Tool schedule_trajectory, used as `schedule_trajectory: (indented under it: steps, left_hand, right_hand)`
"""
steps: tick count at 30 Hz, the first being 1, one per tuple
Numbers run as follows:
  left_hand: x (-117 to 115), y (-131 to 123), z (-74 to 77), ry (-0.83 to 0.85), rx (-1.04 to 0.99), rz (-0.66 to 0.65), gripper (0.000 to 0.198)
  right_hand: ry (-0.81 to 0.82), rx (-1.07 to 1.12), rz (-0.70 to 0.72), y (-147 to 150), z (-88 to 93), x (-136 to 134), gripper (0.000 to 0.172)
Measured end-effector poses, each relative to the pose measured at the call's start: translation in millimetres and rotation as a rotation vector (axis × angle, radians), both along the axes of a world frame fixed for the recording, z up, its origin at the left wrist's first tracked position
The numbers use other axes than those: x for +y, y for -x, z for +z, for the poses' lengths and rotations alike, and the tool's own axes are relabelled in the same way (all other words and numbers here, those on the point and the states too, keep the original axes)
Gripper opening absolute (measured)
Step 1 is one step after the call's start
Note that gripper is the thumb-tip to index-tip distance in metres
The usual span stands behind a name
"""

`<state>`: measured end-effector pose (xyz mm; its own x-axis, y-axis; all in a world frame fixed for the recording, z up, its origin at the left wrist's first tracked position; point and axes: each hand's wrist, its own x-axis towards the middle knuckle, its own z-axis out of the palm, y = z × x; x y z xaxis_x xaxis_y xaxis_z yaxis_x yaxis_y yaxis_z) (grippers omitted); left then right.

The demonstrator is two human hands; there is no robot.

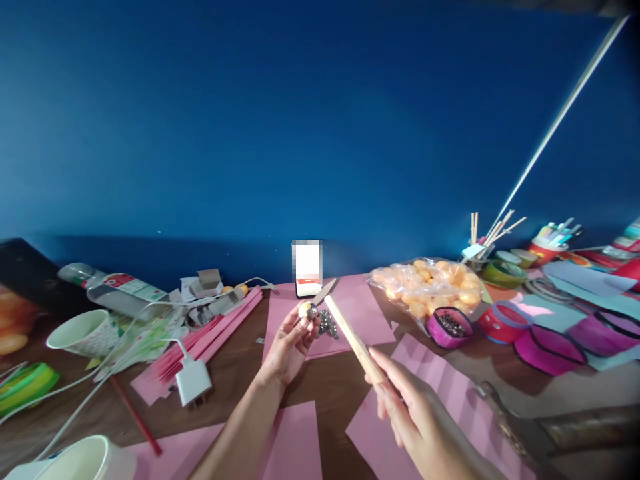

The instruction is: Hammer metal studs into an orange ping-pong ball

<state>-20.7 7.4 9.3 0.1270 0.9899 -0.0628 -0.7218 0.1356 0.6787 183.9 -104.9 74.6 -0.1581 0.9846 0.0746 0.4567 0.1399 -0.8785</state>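
Near the middle, my left hand [293, 343] pinches a small ball [307, 311], partly orange and partly covered in shiny silver pieces. My right hand [397, 393] is wrapped round a pale wooden stick [353, 338], whose upper end points toward the ball without touching it. Behind and right of my left hand, a heap of shiny metal bits [328, 326] lies on a pink sheet [370, 320]. A knife-like pointed blade [327, 291] rests just beyond the heap, beside an upright phone [309, 288] with a blurred screen.
A bag of orange balls [425, 283] and a magenta bowl of metal bits [449, 327] stand right. A hammer [575, 427] lies at lower right. Left are a white charger [193, 381], cables, a paper cup [85, 332] and a plastic bottle [125, 292].
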Motion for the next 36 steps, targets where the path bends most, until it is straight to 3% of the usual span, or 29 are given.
schedule_trajectory:
  steps: [9,15,23,29,36]
  left_hand:
    - [-2,-1,1.6,-0.040,-0.007,-0.019,0.063]
    - [-1,-2,2.0,0.005,-0.040,0.046,0.049]
    - [-1,1,1.1,-0.017,0.020,0.017,0.057]
    - [2,2,-4.8,-0.030,0.031,0.003,0.045]
    - [3,0,-4.9,-0.035,0.047,0.026,0.044]
  right_hand:
    - [0.027,-0.021,0.006,-3,-3.6,2,0.042]
    - [0.035,-0.016,-0.010,-7,-2.3,2,0.040]
    - [0.041,-0.032,0.005,-6,0.4,1,0.041]
    - [0.053,-0.067,0.022,-6,1.2,1,0.040]
    - [0.033,-0.112,0.047,-5,5.6,1,0.040]
